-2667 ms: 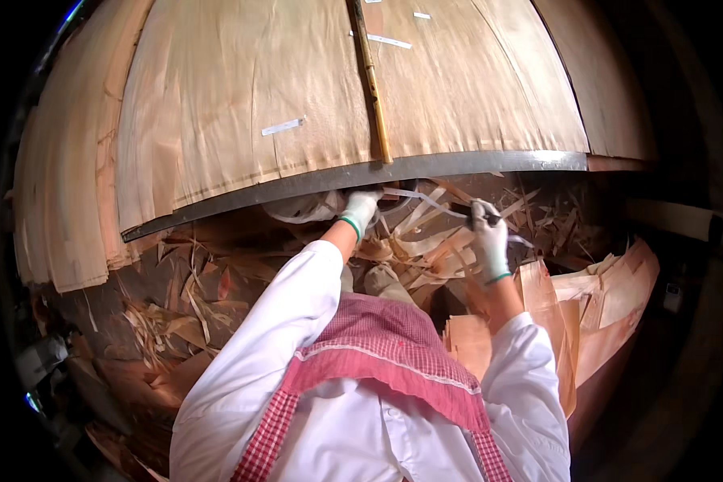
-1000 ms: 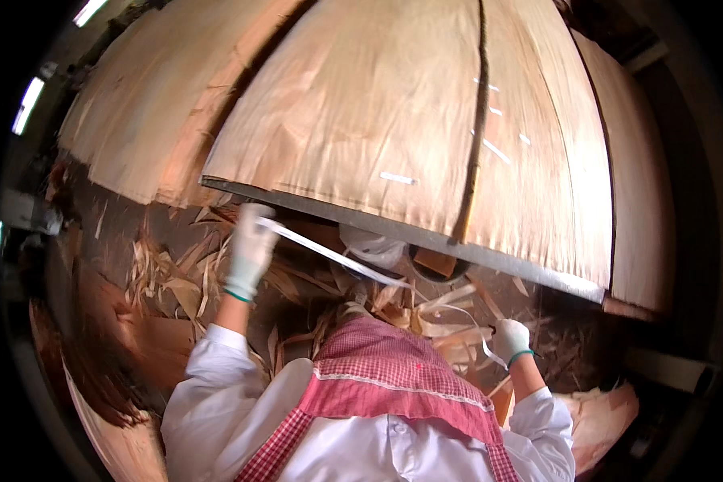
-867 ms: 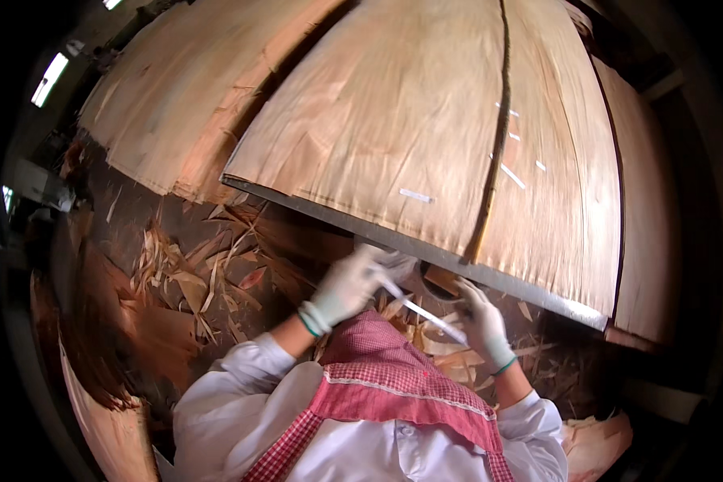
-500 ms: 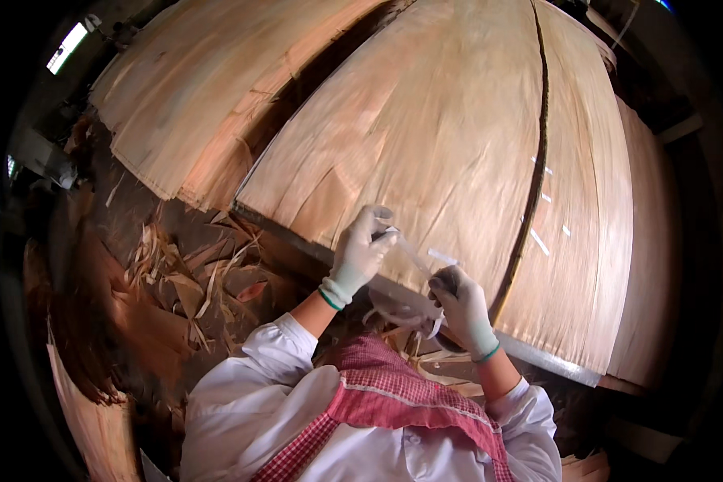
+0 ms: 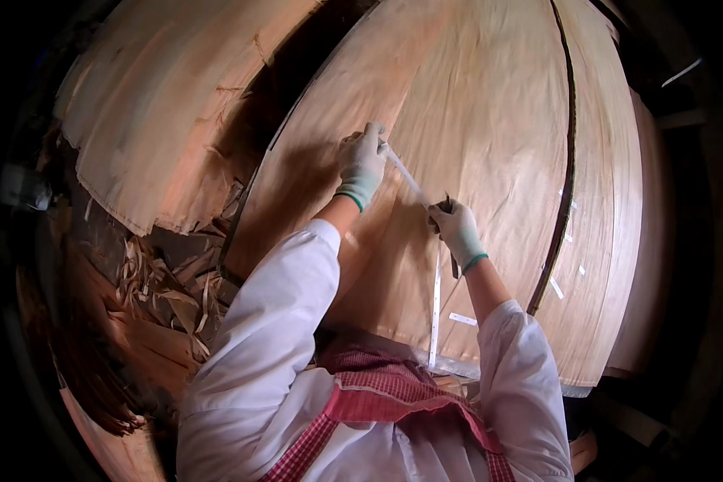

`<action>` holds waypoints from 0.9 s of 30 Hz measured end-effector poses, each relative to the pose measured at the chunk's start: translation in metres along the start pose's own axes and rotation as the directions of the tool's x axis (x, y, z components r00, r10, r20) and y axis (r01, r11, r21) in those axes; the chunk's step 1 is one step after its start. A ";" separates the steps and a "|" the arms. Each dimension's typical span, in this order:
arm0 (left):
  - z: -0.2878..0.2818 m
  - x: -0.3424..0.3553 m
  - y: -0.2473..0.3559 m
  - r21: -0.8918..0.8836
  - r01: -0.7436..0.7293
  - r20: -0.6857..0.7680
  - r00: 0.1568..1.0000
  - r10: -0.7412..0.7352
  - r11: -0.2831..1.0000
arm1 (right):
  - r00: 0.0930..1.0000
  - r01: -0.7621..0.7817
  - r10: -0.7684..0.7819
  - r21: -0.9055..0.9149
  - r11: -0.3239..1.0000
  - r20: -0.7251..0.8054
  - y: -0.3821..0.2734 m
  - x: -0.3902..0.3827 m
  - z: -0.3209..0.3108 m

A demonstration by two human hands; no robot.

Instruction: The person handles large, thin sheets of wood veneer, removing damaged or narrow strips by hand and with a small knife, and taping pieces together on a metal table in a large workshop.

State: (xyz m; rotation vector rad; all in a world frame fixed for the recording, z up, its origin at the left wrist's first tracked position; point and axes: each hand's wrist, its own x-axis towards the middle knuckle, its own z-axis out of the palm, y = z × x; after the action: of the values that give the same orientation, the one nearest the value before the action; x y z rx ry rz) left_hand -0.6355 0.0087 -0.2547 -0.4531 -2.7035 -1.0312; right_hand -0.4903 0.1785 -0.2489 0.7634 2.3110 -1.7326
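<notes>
My left hand [image 5: 361, 161], in a pale glove with a green cuff, pinches one end of a thin white tape strip [image 5: 406, 178] over a large sheet of pale wood veneer [image 5: 458, 104]. The strip runs down and right to my right hand [image 5: 455, 229], gloved the same way, which grips its other end together with a small dark tool. Below my right hand a line of white tape [image 5: 435, 309] is stuck along a seam in the veneer, reaching the sheet's near edge.
A second veneer sheet [image 5: 169, 112] with a torn edge lies to the left, across a dark gap. Veneer scraps [image 5: 169, 289] are heaped below left. A dark seam [image 5: 569, 161] and short tape pieces [image 5: 566, 233] mark the sheet's right side.
My hands rose from the scrap pile below the table edge onto the veneer sheet. The tape strip is now stretched between them over the seam.
</notes>
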 end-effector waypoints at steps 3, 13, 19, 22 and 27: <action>0.018 0.004 -0.019 0.043 0.039 -0.026 0.999 -0.038 0.998 | 0.994 -0.108 0.107 0.051 0.993 0.020 -0.008 0.010 0.013; 0.025 -0.029 -0.001 0.252 -0.022 0.208 0.978 -0.032 0.968 | 0.864 0.354 -0.502 -0.756 0.550 0.039 -0.014 0.023 -0.008; -0.021 -0.045 -0.067 -0.254 0.118 -0.002 0.992 -0.122 0.960 | 0.977 0.071 -0.060 -0.049 0.996 0.204 -0.034 0.032 -0.004; -0.053 -0.080 -0.031 -0.079 -0.114 0.069 0.990 0.119 0.990 | 0.968 -0.051 -0.004 0.214 0.975 0.249 -0.008 0.027 0.055; -0.048 -0.108 -0.041 0.247 -0.405 0.447 0.854 0.267 0.880 | 0.926 0.365 -0.357 -0.513 0.777 0.120 -0.025 0.033 0.069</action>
State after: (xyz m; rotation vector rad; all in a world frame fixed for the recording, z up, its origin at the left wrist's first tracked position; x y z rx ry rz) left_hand -0.5452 -0.0753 -0.2770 -1.1368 -2.8984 -0.3981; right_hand -0.5423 0.1191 -0.2632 0.2046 2.8642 -1.0755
